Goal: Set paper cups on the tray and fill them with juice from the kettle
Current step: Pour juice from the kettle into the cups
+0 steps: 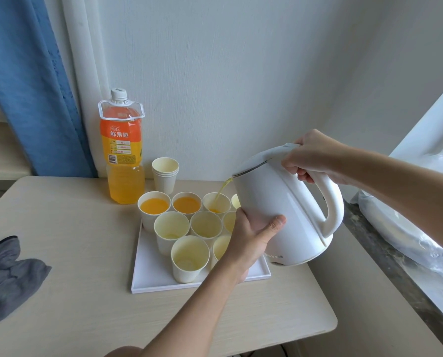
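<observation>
A white kettle (pixel 287 207) is tilted over the white tray (pixel 148 282). My right hand (pixel 310 158) grips its handle at the top. My left hand (pixel 251 238) cups the kettle's lower body with thumb and fingers round it. An orange stream runs from the spout into the third back-row cup (pixel 216 204), which holds a little juice. Two back-row cups (pixel 154 206) (pixel 186 203) on its left are full of orange juice. Several empty paper cups (pixel 190 257) stand in the rows nearer me; some on the right are hidden behind my hand and the kettle.
An orange juice bottle (pixel 123 150) stands behind the tray, with a small stack of spare paper cups (pixel 165 173) beside it. A grey cloth (pixel 9 276) lies at the table's left edge. A stone ledge (pixel 395 256) with plastic wrap runs along the right.
</observation>
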`<state>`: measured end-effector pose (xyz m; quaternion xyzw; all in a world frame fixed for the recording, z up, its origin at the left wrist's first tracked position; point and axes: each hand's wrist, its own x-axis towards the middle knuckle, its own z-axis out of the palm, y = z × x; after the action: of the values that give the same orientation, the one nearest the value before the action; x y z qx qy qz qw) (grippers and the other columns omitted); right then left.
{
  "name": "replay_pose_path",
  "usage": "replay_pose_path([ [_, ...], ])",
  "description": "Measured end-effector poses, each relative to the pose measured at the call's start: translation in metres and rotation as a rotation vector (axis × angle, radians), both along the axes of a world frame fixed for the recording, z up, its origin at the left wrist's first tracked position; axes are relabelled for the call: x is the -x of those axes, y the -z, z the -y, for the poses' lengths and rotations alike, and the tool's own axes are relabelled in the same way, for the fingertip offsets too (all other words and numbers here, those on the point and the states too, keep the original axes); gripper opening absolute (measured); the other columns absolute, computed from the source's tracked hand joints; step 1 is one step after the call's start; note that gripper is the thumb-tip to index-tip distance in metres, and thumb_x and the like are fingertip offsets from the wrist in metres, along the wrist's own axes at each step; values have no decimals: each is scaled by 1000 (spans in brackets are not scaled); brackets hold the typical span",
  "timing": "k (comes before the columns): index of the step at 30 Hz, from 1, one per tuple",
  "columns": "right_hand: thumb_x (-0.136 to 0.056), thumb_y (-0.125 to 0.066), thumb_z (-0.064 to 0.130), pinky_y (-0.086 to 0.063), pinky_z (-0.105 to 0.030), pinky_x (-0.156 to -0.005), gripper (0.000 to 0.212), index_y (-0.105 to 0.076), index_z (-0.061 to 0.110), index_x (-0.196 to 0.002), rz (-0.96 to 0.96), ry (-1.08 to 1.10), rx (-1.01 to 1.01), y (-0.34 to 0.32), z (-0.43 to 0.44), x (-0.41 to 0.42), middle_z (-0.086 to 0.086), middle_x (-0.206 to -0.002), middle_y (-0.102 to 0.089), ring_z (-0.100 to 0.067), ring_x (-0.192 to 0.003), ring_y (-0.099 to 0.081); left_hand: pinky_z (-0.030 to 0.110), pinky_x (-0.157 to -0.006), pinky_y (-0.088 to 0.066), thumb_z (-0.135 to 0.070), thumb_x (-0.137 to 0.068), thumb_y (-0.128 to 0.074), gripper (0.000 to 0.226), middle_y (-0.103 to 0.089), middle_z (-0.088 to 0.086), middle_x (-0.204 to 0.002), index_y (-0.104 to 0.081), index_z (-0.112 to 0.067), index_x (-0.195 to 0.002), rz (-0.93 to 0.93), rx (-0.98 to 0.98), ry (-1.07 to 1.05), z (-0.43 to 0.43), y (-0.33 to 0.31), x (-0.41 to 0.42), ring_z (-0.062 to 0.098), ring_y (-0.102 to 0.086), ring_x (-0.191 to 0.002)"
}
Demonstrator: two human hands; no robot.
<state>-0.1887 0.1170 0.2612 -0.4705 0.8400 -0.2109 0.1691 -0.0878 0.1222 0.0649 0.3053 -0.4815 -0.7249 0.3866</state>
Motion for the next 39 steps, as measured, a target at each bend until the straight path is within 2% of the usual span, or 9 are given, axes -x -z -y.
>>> replay_pose_path([
  [11, -68, -54, -5, -40, -28, -52, 11, -54, 3, -76, -9, 4, -16, 2, -1, 3, -11, -61, -49, -24, -55, -46, 12, -70, -53, -30, -88, -83, 61, -67, -3, -133, -47, -16, -136, -3, -11, 7, -2, -2, 0, 5, -67, -110],
  [17, -69, -55, -4, -41, -28, -52, 9, -55, 2, -76, -19, 11, -27, 1, -3, 3, -11, -60, -50, -24, -55, -47, 17, -78, -53, -31, -87, -84, 63, -68, -3, -132, -47, -16, -137, -16, -35, 24, -2, -1, 1, 10, -68, -117],
  [20, -70, -55, -4, -42, -27, -53, 10, -55, 2, -77, -21, 13, -31, 2, -3, 3, -11, -60, -50, -24, -54, -47, 14, -74, -53, -30, -88, -84, 62, -68, -4, -132, -47, -17, -136, -16, -40, 31, -4, -1, 1, 9, -68, -116],
  [23, -70, -55, -4, -42, -28, -54, 9, -56, 1, -78, -17, 16, -31, 2, -3, 3, -11, -61, -51, -24, -55, -47, 19, -79, -52, -32, -87, -84, 63, -69, -5, -132, -48, -18, -137, -15, -36, 31, -3, 0, 0, 10, -68, -117],
  [27, -68, -56, -4, -43, -29, -54, 11, -58, 0, -78, -20, 27, -27, 3, -3, 3, -12, -63, -52, -25, -55, -48, 17, -77, -52, -33, -87, -84, 62, -68, -4, -132, -48, -19, -136, -14, -36, 37, -4, 0, 0, 11, -68, -117],
  [33, -69, -56, -4, -43, -29, -53, 16, -59, 0, -84, -35, 30, -32, 4, -3, 4, -13, -64, -52, -25, -55, -48, 23, -82, -53, -35, -85, -85, 65, -69, -3, -131, -49, -18, -137, -19, -44, 49, -2, 2, 2, 13, -69, -117],
  [39, -70, -55, -5, -43, -27, -53, 10, -58, -2, -80, -52, 39, -41, 5, -3, 2, -13, -63, -52, -25, -55, -49, 23, -80, -54, -40, -79, -87, 72, -70, 0, -129, -50, -15, -136, -26, -40, 54, -2, 6, 4, 15, -69, -116],
])
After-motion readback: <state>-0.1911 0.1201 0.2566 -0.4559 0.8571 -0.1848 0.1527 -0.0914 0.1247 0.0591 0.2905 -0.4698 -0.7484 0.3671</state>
